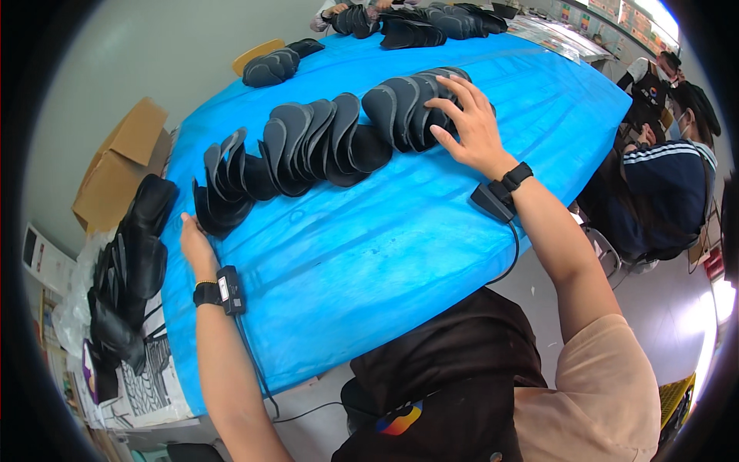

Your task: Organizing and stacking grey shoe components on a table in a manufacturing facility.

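Observation:
A long curving row of black molded pieces with thin, wavy grey edges stands on the blue-covered table. They look like curved shoe insoles, but I cannot tell their kind for certain. My right hand is at the row's right end, fingers spread, with its fingertips over the last pieces. At the opposite end, my left hand is held edge-on beside the nearest piece. Its visible fingers are stretched out, and whether they touch that piece is unclear. Both wrists wear black straps with small boxes and cables.
More black pieces lie in a heap along the left edge, below a cardboard box. Further stacks stand at the far side, where another person's hands work. Two people sit at the right.

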Demonstrator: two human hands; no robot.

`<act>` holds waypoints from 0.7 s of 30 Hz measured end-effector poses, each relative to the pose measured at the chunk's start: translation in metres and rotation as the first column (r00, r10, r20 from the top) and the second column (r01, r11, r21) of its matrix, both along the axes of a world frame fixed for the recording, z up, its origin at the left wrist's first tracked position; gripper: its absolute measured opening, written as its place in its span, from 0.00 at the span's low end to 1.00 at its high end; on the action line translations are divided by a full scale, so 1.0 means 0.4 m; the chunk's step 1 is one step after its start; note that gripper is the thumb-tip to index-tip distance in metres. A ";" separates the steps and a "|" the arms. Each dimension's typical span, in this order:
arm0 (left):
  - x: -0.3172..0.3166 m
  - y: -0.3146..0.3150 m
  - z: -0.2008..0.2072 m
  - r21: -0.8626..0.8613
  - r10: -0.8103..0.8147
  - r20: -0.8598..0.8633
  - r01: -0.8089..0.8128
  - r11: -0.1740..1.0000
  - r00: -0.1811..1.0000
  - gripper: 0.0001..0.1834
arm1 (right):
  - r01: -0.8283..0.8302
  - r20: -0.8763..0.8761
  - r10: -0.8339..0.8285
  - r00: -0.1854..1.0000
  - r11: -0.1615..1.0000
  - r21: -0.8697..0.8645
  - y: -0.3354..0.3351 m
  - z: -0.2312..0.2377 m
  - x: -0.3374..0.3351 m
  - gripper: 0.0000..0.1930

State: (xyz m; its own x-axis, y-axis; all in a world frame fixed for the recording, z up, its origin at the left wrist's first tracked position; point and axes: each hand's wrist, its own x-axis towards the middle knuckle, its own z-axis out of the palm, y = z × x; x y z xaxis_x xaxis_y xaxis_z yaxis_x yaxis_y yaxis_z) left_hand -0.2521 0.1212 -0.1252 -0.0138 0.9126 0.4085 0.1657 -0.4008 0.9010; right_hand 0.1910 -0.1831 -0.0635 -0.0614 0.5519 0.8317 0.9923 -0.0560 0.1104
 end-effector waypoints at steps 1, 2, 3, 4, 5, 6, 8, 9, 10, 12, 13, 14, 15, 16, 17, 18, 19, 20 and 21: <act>-0.004 0.000 0.000 0.002 -0.036 0.044 0.036 0.999 0.998 0.30 | -0.029 -0.024 0.030 0.999 0.999 0.021 0.007 0.003 -0.006 0.17; -0.014 -0.001 0.002 0.002 -0.025 0.048 0.025 1.000 0.999 0.30 | -0.041 -0.020 0.041 0.999 0.999 0.021 0.013 0.005 -0.012 0.17; -0.024 -0.004 0.004 -0.011 -0.003 0.041 0.004 1.000 0.999 0.30 | -0.039 -0.017 0.040 0.999 0.999 0.022 0.019 0.009 -0.018 0.17; -0.014 -0.010 0.006 -0.027 0.011 0.031 -0.010 1.000 0.999 0.30 | -0.030 -0.016 0.031 0.999 0.999 0.020 0.019 0.008 -0.014 0.17; -0.003 -0.015 0.009 -0.015 0.001 0.079 0.000 1.000 0.997 0.30 | -0.030 -0.017 0.031 0.999 0.999 0.023 0.020 0.008 -0.012 0.17; 0.002 -0.023 0.012 -0.017 0.007 0.082 -0.005 1.000 0.997 0.30 | -0.035 -0.014 0.036 0.999 0.999 0.022 0.021 0.009 -0.010 0.17; 0.011 -0.039 0.025 -0.015 0.014 -0.014 -0.014 1.000 1.000 0.30 | -0.056 0.029 0.056 0.998 0.998 0.012 0.018 0.009 -0.014 0.17; 0.017 -0.041 0.025 -0.016 0.016 -0.012 -0.016 1.000 1.000 0.30 | -0.059 0.031 0.058 0.998 0.998 0.011 0.018 0.010 -0.013 0.17; 0.016 -0.043 0.026 -0.015 0.025 -0.003 -0.025 1.000 1.000 0.30 | -0.055 0.046 0.055 0.997 0.998 -0.017 0.020 0.009 -0.016 0.17; 0.012 -0.046 0.028 -0.014 0.039 0.008 -0.039 0.999 0.999 0.30 | -0.055 0.063 0.058 0.996 0.998 -0.044 0.024 0.008 -0.021 0.17; 0.012 -0.050 0.030 -0.019 0.043 0.002 -0.043 0.999 0.999 0.30 | -0.052 0.047 0.055 0.997 0.997 -0.057 0.025 0.007 -0.022 0.16; 0.011 -0.053 0.032 -0.023 0.046 -0.003 -0.047 0.999 0.999 0.29 | -0.050 0.031 0.052 0.998 0.996 -0.070 0.026 0.006 -0.023 0.16; 0.008 -0.048 0.028 -0.024 0.050 0.001 -0.050 0.998 0.999 0.29 | -0.053 0.035 0.056 0.998 0.996 -0.071 0.025 0.006 -0.023 0.16; 0.004 -0.042 0.024 -0.007 0.043 -0.019 -0.043 0.999 0.999 0.29 | -0.059 0.032 0.062 0.998 0.996 -0.067 0.025 0.008 -0.025 0.16; 0.000 -0.036 0.020 0.010 0.037 -0.038 -0.036 0.999 0.999 0.29 | -0.066 0.030 0.068 0.997 0.996 -0.063 0.025 0.009 -0.027 0.16; -0.004 -0.032 0.015 0.010 0.044 -0.032 -0.044 0.999 0.999 0.29 | -0.073 0.036 0.075 0.997 0.995 -0.063 0.026 0.010 -0.030 0.16; 0.002 -0.035 0.017 -0.001 0.054 -0.035 -0.054 0.999 0.998 0.29 | -0.066 0.045 0.068 0.997 0.996 -0.061 0.025 0.012 -0.034 0.17; 0.008 -0.038 0.018 -0.011 0.064 -0.037 -0.065 0.998 0.997 0.29 | -0.059 0.054 0.062 0.997 0.997 -0.058 0.024 0.014 -0.037 0.18; 0.014 -0.041 0.020 -0.013 0.070 -0.030 -0.071 0.997 0.997 0.29 | -0.067 0.062 0.072 0.996 0.995 -0.079 0.024 0.018 -0.040 0.19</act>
